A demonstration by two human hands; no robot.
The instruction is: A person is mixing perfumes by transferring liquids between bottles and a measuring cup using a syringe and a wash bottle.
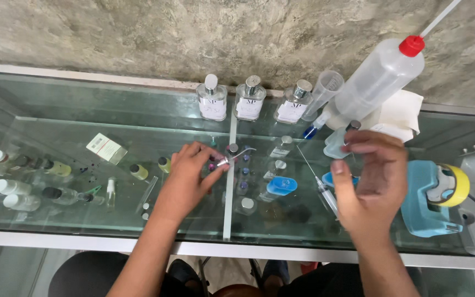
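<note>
My left hand [189, 175] hovers over the glass counter [138, 110] and pinches a small silver spray-pump head with a thin curved tube [232, 158]. My right hand [370, 181] is raised at the right and grips a small clear vial with a dark top [341, 140]. A syringe with a long needle [321, 186] lies on the glass just left of my right hand. Three square clear perfume bottles [249, 100] with silver caps stand in a row at the back.
A large squeeze bottle with a red nozzle [377, 80] leans at the back right beside a clear measuring cylinder [325, 91] and white tissue [402, 113]. A blue crimping tool [430, 201] lies at the right. Small bottles and vials [23, 184] sit under the glass at left.
</note>
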